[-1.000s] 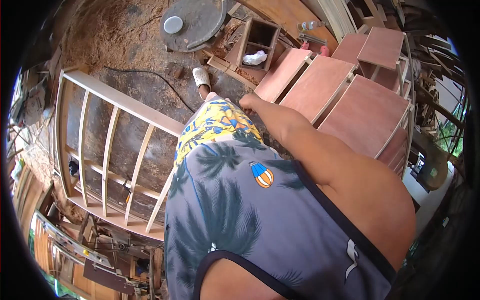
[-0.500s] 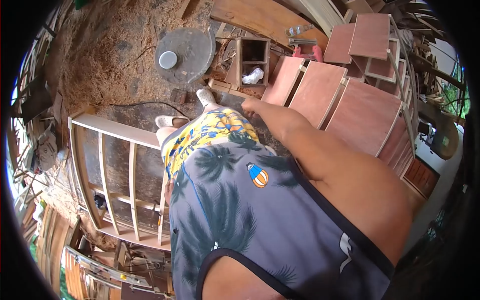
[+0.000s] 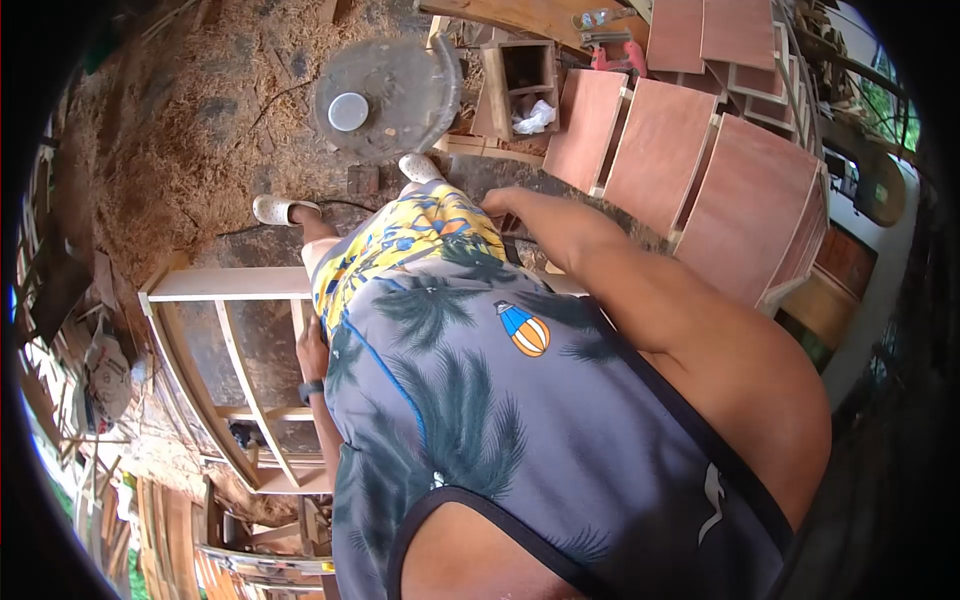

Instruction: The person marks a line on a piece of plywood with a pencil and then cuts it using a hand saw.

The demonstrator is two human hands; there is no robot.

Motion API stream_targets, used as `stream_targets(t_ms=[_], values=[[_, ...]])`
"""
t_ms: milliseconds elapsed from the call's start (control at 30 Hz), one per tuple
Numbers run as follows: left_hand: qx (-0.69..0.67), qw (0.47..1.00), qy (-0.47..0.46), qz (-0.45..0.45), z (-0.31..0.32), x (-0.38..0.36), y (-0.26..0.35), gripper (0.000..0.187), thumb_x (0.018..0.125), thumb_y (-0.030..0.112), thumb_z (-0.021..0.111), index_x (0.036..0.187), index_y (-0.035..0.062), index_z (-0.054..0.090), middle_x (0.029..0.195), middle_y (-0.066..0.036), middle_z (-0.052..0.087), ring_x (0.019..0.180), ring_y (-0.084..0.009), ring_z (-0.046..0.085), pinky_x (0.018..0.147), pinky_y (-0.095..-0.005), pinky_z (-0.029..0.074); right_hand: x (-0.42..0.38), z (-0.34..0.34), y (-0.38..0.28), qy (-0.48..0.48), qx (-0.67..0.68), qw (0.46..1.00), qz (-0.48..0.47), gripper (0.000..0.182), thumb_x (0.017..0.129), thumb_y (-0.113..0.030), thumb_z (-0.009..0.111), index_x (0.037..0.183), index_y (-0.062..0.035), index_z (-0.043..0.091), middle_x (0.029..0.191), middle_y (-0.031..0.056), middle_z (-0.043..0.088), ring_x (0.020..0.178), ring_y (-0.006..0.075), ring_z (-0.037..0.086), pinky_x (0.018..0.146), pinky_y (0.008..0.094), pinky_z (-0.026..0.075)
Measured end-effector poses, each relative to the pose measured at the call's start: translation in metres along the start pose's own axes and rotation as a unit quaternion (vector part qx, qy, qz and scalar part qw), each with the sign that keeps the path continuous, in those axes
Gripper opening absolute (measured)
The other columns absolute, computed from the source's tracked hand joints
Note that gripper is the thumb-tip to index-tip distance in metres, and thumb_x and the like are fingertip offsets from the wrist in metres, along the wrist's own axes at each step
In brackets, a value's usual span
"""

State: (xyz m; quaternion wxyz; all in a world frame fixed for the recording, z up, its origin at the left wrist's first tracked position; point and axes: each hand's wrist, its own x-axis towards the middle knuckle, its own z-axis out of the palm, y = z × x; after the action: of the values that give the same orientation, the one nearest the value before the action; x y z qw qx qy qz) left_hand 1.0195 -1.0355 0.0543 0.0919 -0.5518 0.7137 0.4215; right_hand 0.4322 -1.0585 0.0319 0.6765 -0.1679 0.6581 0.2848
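A light wooden frame with crossing slats (image 3: 225, 285) extends left from beside my body. My left hand (image 3: 313, 350), with a dark band at the wrist, is closed on a slat at the frame's near side; its fingertips are partly hidden. My right hand (image 3: 497, 203) is beside the yellow patterned shorts (image 3: 410, 235), with its fingers curled. What it holds, if anything, is hidden. A short piece of pale wood (image 3: 563, 284) shows between my shirt and right arm.
Reddish wooden panels (image 3: 655, 145) stand at the upper right. Near them are an open wooden box (image 3: 490, 90) with white plastic inside and a round clear disc (image 3: 385, 75) with a white cap. Sawdust covers the dark floor (image 3: 190, 140); scrap wood lies lower left.
My left foot has stepped left and up. The wooden frame has shifted and tilted beside me, and my left hand now shows more fully. The panels and disc appear shifted as the view moved.
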Motion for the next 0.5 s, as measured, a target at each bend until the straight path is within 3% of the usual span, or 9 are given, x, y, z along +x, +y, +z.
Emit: stream_targets(t_ms=[33,67,100,167,233,300,333,400,500], values=[[0.037,0.998,0.014,0.048,-0.015,0.019,-0.014,0.038,0.101,0.031,0.059,0.113,-0.0041,0.068,0.092,-0.015,0.07,0.075,-0.0211,0.063,0.07,-0.0326,0.052,-0.002,0.011,-0.012,-0.001,0.007,1.0,0.007,0.042,0.088,-0.038,0.066,0.119,-0.0097,0.07,0.112,0.018,0.072,0.08,0.0327,0.072,0.068,0.0484,0.059],[-0.043,0.985,-0.075,-0.147,-0.042,0.042,-0.018,0.042,0.099,0.034,0.061,0.113,-0.0053,0.068,0.09,-0.009,0.072,0.076,-0.0184,0.065,0.069,-0.0316,0.054,-0.005,0.018,-0.025,0.014,0.012,1.0,0.022,0.035,0.089,-0.032,0.066,0.113,-0.0083,0.071,0.104,0.0154,0.072,0.076,0.0313,0.072,0.066,0.0458,0.059],[-0.18,0.957,-0.089,-0.209,-0.076,0.05,-0.011,0.046,0.098,0.038,0.06,0.112,-0.0053,0.068,0.082,-0.01,0.072,0.066,-0.0212,0.063,0.061,-0.0351,0.052,-0.01,0.021,-0.041,0.034,0.015,0.999,0.036,0.028,0.09,-0.027,0.066,0.108,-0.0068,0.072,0.096,0.0128,0.072,0.073,0.03,0.072,0.063,0.0432,0.059],[-0.26,0.938,0.021,-0.228,-0.105,0.064,-0.057,0.05,0.096,0.042,0.062,0.111,-0.0051,0.068,0.082,-0.01,0.071,0.061,-0.0199,0.062,0.055,-0.0339,0.051,-0.029,0.039,-0.08,0.039,0.021,0.998,0.045,0.025,0.09,-0.023,0.065,0.106,-0.006,0.072,0.09,0.0125,0.071,0.067,0.0283,0.07,0.059,0.0421,0.058],[-0.282,0.917,-0.069,-0.273,-0.148,0.086,-0.143,0.043,0.095,0.036,0.064,0.124,0.0039,0.064,0.088,-0.009,0.073,0.068,-0.0155,0.065,0.057,-0.0304,0.051,-0.048,0.058,-0.117,0.042,0.023,0.998,0.046,0.022,0.09,-0.02,0.064,0.104,-0.0051,0.072,0.083,0.0122,0.07,0.062,0.0267,0.069,0.054,0.0409,0.057],[-0.391,0.861,0.008,-0.326,-0.213,0.092,-0.163,0.047,0.095,0.038,0.065,0.126,0.0021,0.062,0.099,-0.013,0.072,0.073,-0.0168,0.066,0.062,-0.0308,0.053,-0.064,0.072,-0.165,0.0,-0.175,0.981,-0.084,0.017,0.089,-0.02,0.066,0.097,-0.005,0.072,0.073,0.0105,0.066,0.054,0.0239,0.063,0.047,0.0376,0.052],[-0.396,0.856,0.023,-0.331,-0.241,0.097,-0.18,0.049,0.096,0.039,0.063,0.128,0.0014,0.061,0.106,-0.013,0.071,0.078,-0.0184,0.067,0.065,-0.0319,0.055,-0.033,0.076,-0.175,-0.024,-0.117,0.99,-0.071,0.023,0.086,-0.026,0.073,0.094,-0.0049,0.072,0.077,0.0096,0.068,0.058,0.022,0.065,0.051,0.0396,0.053],[-0.381,0.858,0.069,-0.337,-0.281,0.11,-0.232,0.043,0.098,0.041,0.063,0.117,0.0027,0.063,0.096,-0.011,0.072,0.07,-0.0167,0.066,0.055,-0.0306,0.053,-0.06,0.099,-0.223,0.043,0.036,0.998,0.001,0.038,0.084,-0.035,0.076,0.1,-0.0013,0.073,0.091,0.0105,0.072,0.078,0.0249,0.07,0.063,0.0479,0.058],[-0.321,0.84,0.093,-0.427,-0.328,0.127,-0.275,0.037,0.099,0.037,0.061,0.116,0.0036,0.064,0.097,-0.011,0.072,0.07,-0.0166,0.066,0.053,-0.0306,0.052,-0.029,0.105,-0.24,0.02,-0.008,0.999,-0.049,0.049,0.086,-0.042,0.072,0.114,-0.0026,0.072,0.111,0.0165,0.071,0.091,0.0339,0.071,0.07,0.0499,0.059]])
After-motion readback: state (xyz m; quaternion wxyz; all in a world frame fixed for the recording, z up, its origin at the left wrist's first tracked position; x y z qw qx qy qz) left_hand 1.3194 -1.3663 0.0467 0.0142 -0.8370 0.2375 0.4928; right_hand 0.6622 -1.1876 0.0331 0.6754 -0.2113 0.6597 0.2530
